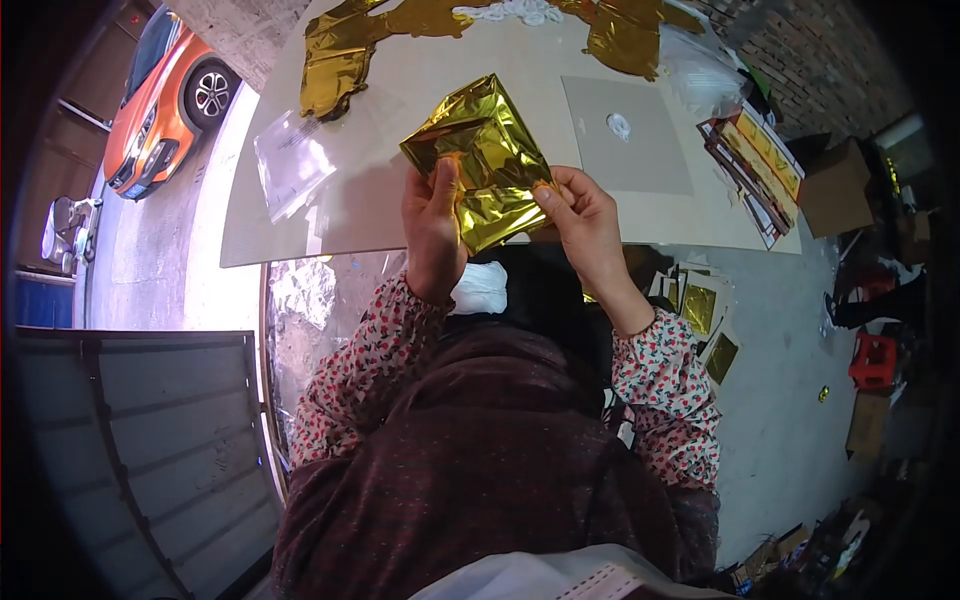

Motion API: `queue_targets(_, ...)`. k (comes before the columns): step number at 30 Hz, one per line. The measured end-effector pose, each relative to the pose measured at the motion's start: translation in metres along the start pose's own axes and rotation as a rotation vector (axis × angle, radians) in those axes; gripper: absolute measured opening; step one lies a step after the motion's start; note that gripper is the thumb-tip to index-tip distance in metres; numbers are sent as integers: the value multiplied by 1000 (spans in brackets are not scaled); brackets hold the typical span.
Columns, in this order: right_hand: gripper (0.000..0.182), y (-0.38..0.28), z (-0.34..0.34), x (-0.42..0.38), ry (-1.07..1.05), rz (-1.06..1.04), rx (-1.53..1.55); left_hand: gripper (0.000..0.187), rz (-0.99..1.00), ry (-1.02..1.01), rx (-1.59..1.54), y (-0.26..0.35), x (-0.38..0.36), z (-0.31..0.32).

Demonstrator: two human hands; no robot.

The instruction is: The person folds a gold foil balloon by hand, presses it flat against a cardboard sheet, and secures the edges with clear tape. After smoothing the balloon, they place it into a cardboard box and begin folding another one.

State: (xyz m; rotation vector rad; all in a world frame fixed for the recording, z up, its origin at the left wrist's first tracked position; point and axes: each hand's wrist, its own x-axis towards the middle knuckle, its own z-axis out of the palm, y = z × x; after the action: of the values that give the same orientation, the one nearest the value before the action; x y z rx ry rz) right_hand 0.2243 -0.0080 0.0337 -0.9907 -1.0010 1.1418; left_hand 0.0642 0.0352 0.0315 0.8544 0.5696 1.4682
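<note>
A folded piece of shiny gold foil (490, 165), which looks like a flat foil balloon, is held up between my two hands above the front edge of the table. My left hand (432, 225) grips its left side, the thumb pressed on the foil's face and the fingers behind. At the lower right corner, my right hand (583, 215) pinches the foil between thumb and fingers. More flat gold foil pieces (335, 65) with wavy edges lie at the far side of the table. A clear plastic bag (292, 165) rests to the left of my hands.
On the pale table (260, 225) are a grey board (640, 150) with a small white coil (619, 126), a pile of white strands (510, 12) and printed cards (755, 170). Gold-faced cards (700, 305) lie below right, near a red stool (873, 362). An orange car (165, 110) stands outside left.
</note>
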Motion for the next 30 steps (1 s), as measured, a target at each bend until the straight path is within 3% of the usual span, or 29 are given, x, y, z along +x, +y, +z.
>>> queue_targets(6, 22, -24, -10, 5, 113, -139, -254, 30, -37, -88, -5, -2, 2, 1)
queue_targets(10, 18, -19, -26, 11, 96, 27, -273, 27, -120, -172, 0, 3, 7, 31)
queue_targets(11, 16, -21, -34, 15, 124, -10, -263, 25, -142, -182, 17, 3, 10, 39)
queue_targets(12, 14, -25, -47, 23, 149, -49, -255, 29, -233, -65, 57, -2, 19, 53)
queue_targets(16, 13, -54, -106, 53, 269, 40, -345, 37, -304, -358, 384, -52, 87, 59)
queue_targets(21, 18, -54, -155, 88, 305, 113, -474, 40, -605, -345, 305, -94, 146, 82)
queue_targets(24, 21, -48, -165, 96, 317, 92, -647, 39, -650, -389, 296, -77, 139, 102)
queue_targets(27, 26, -50, -164, 96, 293, 116, -933, 39, -670, -481, 536, -97, 162, 86)
queue_targets(30, 28, -60, -152, 89, 285, 110, -1090, 37, -611, -541, 753, -74, 155, 95)
